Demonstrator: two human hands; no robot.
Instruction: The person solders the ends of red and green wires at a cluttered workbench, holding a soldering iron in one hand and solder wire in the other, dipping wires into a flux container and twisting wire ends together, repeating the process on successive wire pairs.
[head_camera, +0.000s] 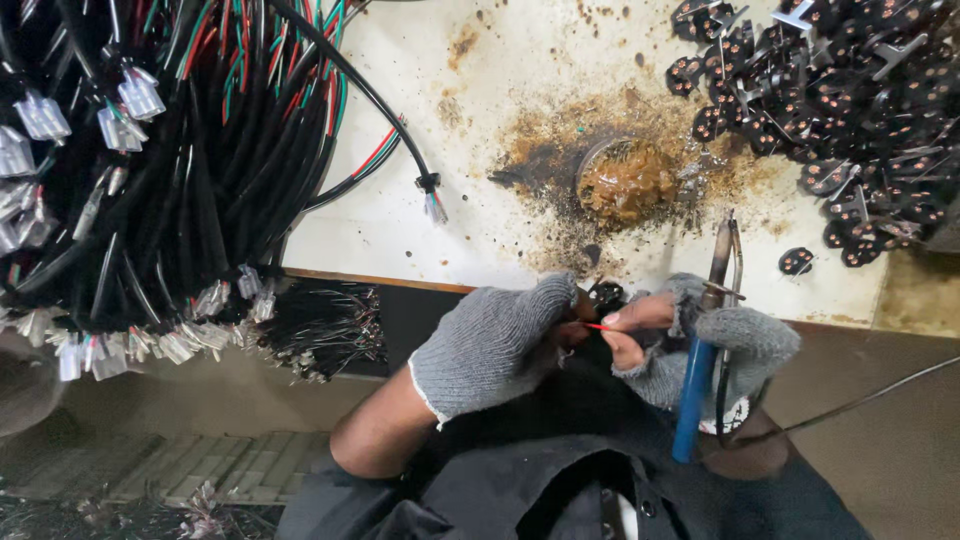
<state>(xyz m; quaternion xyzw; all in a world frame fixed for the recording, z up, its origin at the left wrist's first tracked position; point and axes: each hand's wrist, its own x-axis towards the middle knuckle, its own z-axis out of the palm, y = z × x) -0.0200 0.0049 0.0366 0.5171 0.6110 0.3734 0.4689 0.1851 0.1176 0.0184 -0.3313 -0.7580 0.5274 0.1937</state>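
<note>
My left hand (495, 345), in a grey fingerless knit glove, pinches a small black round part (606, 295) and a thin red wire (598, 327) near the bench's front edge. My right hand (700, 340), gloved the same way, holds a blue-handled soldering iron (697, 385) upright, and its bare fingertips touch the red wire. The iron's metal tip (722, 250) points up toward a tin of brown flux (628, 180).
A big bundle of black cables with clear plastic connectors (140, 180) fills the left side. A heap of small black round parts with copper pads (850, 110) lies at the top right. The white bench top (420, 230) is stained brown around the flux.
</note>
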